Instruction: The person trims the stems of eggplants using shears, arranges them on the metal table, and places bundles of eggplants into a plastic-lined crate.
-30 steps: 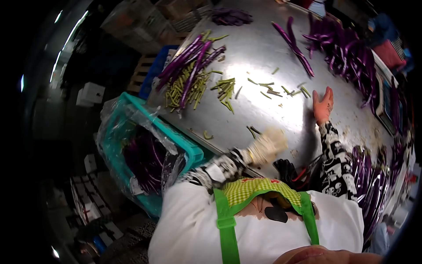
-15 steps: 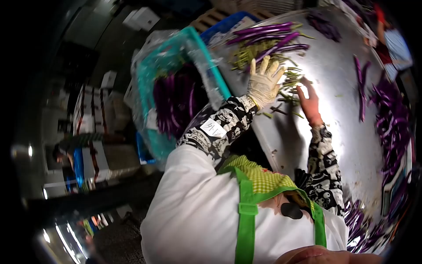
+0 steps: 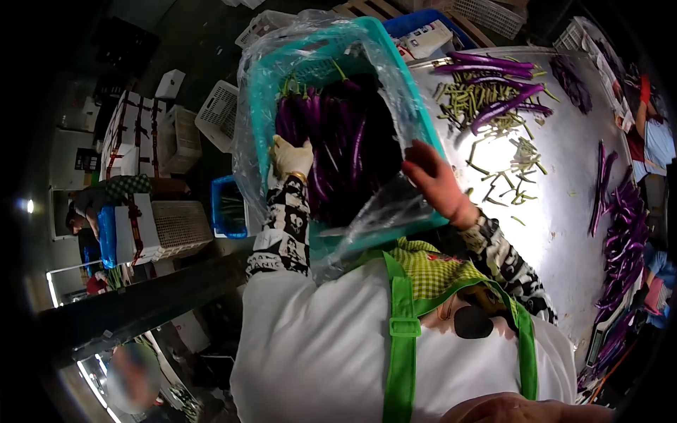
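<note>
Long purple eggplants (image 3: 338,144) lie side by side in a teal crate (image 3: 417,106) lined with clear plastic (image 3: 250,92). My left hand (image 3: 290,158), in a pale glove, is inside the crate at its left side, fingers curled against the outermost eggplants; its fingertips are partly hidden. Over the crate's right rim, beside the loose plastic, is my right hand (image 3: 437,185), thumb and fingers apart and nothing in it. On the metal table (image 3: 522,247) rest a few more eggplants (image 3: 504,106) on a heap of green trimmed stem ends (image 3: 469,102).
A large pile of eggplants (image 3: 624,240) runs along the table's right side, and a dark purple bunch (image 3: 571,83) lies at the back. A blue crate (image 3: 451,28) stands behind. Other people are at the right edge (image 3: 652,137) and far left. White crates (image 3: 220,116) stand left.
Both hands have left the stem ends on the table and moved left. My left hand is now in the crate at the eggplants, my right over its rim. The view has turned toward the crate.
</note>
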### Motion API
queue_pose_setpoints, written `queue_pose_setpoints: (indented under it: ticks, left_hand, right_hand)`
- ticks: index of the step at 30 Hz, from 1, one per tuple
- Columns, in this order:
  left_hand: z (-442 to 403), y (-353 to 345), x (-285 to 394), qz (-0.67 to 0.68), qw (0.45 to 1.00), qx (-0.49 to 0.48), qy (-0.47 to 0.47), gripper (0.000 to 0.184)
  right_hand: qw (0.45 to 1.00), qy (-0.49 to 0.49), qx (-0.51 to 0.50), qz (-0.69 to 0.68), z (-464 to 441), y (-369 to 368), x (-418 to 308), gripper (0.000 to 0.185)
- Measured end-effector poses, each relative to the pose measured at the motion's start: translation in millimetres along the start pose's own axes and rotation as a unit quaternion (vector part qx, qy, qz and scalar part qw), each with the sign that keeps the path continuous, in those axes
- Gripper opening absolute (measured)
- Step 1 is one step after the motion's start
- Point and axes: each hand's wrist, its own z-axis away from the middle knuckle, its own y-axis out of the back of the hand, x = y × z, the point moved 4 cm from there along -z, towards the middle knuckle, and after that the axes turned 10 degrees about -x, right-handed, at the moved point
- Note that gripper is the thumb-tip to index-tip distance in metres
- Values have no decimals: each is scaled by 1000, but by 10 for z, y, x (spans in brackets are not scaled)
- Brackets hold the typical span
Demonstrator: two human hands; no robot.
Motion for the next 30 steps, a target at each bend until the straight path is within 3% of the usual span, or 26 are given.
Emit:
queue_pose_setpoints:
  ticks: [2, 3, 5, 8, 10, 14, 17, 20, 22, 25, 26, 27, 29, 30]
  left_hand:
    - [-204, -151, -198, -46, 999, 3, -29, 96]
    - [-222, -185, -201, -73, 997, 6, -34, 98]
    - [-207, -158, -110, -168, 985, -44, -11, 96]
    - [-120, -133, -27, -231, 970, -65, -36, 91]
    - [-86, -207, -75, -254, 964, -50, -56, 91]
    - [-51, -427, -187, -227, 965, 9, -128, 93]
    - [103, -472, 34, -72, 979, -11, -189, 91]
    - [355, -643, 220, 88, 971, 1, -221, 96]
    - [401, -861, 155, 154, 964, 26, -215, 99]
    - [494, -768, 123, 92, 981, 37, -165, 100]
    - [449, -607, 208, 64, 986, 47, -150, 100]
    - [402, -457, 262, 50, 989, 35, -132, 101]
    - [306, -368, 212, 21, 998, 8, -60, 103]
    - [280, -436, 186, 13, 997, 22, -67, 105]
  right_hand:
    - [998, -14, 22, 51, -362, -255, 316, 63]
    - [993, -74, 7, 95, -621, -223, 664, 70]
    - [972, -104, 58, 204, -786, -261, 819, 78]
    - [896, -104, 135, 411, -764, -355, 621, 82]
    - [886, -131, 139, 422, -682, -220, 653, 83]
    - [860, -366, 2, 356, -660, 161, 1027, 80]
    - [866, -369, 31, 337, -678, -32, 802, 83]
    - [802, -265, 161, 510, -687, -105, 1074, 88]
    - [857, -323, 97, 389, -751, -68, 974, 95]
    - [883, -214, 135, 395, -733, -31, 791, 92]
    - [880, -398, 83, 246, -699, -45, 1041, 78]
    - [878, -253, 184, 363, -700, -79, 1074, 66]
    - [828, -111, 240, 495, -692, -158, 924, 63]
    - [844, -68, 230, 480, -708, -117, 922, 62]
